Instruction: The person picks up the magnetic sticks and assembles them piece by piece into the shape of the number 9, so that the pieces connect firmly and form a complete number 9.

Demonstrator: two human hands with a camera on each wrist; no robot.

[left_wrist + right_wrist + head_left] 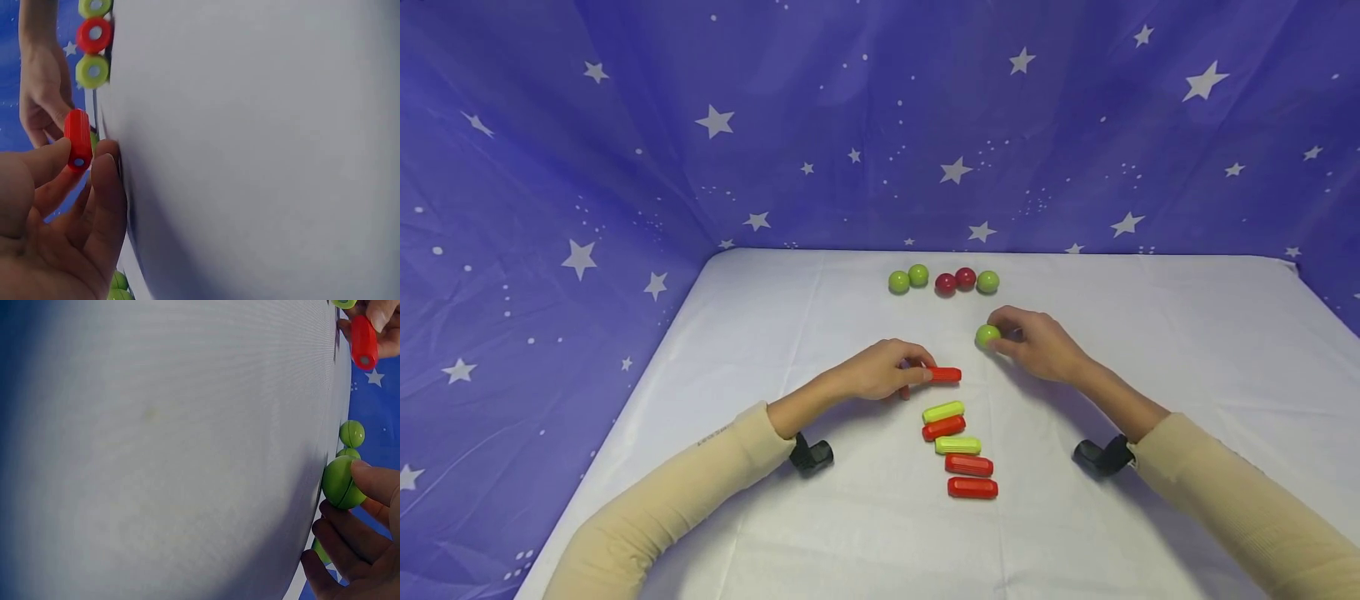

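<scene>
My left hand (883, 369) pinches one end of a red ribbed plastic cylinder (946, 375) between thumb and fingers; its round end with a small pale centre faces the left wrist view. To the right and a little farther back, my right hand (1037, 343) holds a shiny green ball (987, 336) with thumb and fingers. A seam runs around this green ball (340, 484) in the right wrist view. Nearer than the left hand lies a column of similar cylinders: yellow-green (943, 412), red (943, 428), yellow-green (958, 446), then two red ones, the nearest (972, 487) farthest forward.
Along the back of the white-covered table (820, 533) sit two green balls (898, 282), two dark red balls (946, 284) and another green ball (988, 282). A purple-blue star-printed cloth (865, 117) rises behind and at the left. Both wrists carry black camera mounts (811, 455).
</scene>
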